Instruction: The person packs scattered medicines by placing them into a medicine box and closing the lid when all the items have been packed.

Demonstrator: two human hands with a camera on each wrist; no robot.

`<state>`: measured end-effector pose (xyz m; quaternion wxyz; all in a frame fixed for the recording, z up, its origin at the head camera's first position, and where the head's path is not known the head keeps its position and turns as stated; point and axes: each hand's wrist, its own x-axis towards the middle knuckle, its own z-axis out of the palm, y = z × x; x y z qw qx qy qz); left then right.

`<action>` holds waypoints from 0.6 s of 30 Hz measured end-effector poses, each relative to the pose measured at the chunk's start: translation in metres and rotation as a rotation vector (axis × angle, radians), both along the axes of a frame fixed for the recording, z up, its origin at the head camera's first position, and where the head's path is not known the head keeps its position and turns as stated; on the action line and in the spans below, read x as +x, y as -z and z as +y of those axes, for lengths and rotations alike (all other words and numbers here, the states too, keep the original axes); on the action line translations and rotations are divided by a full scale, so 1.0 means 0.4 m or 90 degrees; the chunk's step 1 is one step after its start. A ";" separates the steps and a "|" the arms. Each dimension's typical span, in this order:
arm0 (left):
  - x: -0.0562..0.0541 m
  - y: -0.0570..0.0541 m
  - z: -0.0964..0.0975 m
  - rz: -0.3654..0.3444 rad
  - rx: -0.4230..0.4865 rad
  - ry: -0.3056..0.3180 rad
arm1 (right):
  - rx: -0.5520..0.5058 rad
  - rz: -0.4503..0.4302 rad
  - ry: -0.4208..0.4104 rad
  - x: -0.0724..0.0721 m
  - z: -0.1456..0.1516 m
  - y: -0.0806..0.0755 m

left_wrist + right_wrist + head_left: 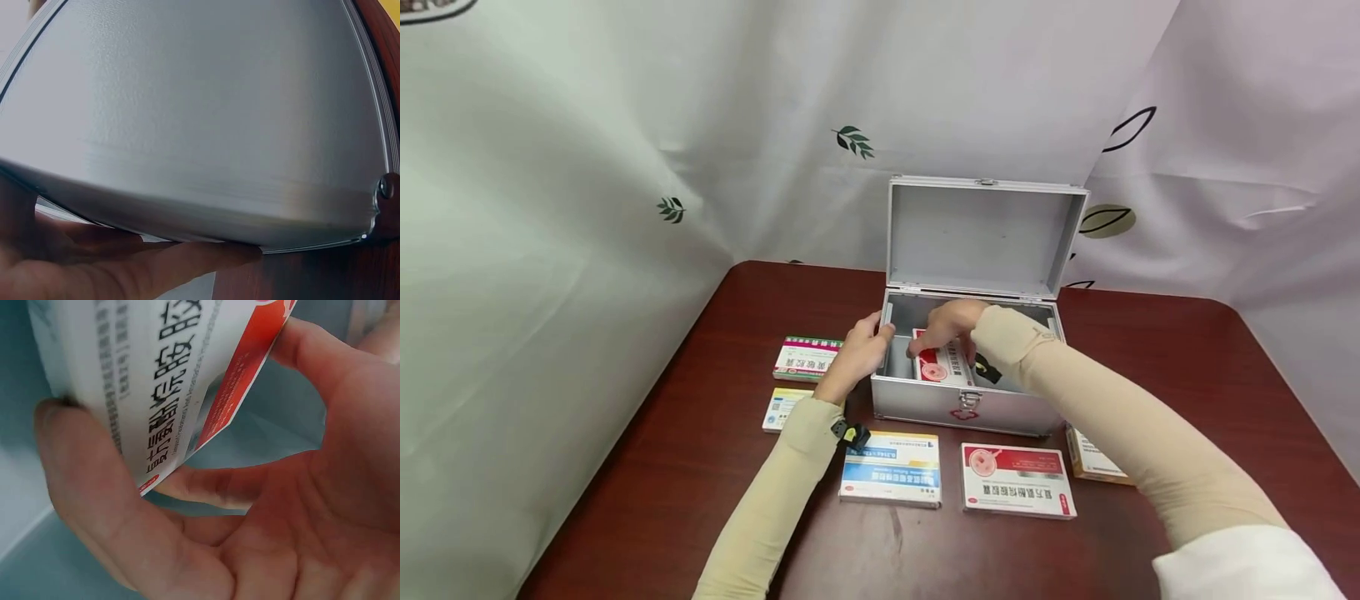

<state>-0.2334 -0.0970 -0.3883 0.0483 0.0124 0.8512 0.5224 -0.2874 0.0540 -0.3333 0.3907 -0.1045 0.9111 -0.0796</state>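
An aluminium case [925, 398] stands with its lid [985, 237] raised. At its left wall my left hand [859, 354] holds the rim, thumb over the edge; the left wrist view is filled by the smooth silver side panel [206, 106], fingers along its border. Inside the case, my right hand [951, 325] grips a red-and-white medicine box [942, 367]. In the right wrist view this box [175, 381] sits tilted between the thumb and fingers, printed face showing. The case's latch [970, 400] is on the front wall.
Before the case lie a blue-and-white medicine box [891, 471] and another red-and-white box [1018, 481]. A green-and-magenta box [805, 358] and a yellow-and-white box [781, 408] lie to the left, partly behind my left arm. A white-and-orange box [1093, 458] shows beside my right forearm.
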 end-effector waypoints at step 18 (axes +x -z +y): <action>0.002 -0.003 0.005 0.015 -0.035 -0.022 | -0.058 -0.037 -0.027 -0.009 -0.073 0.054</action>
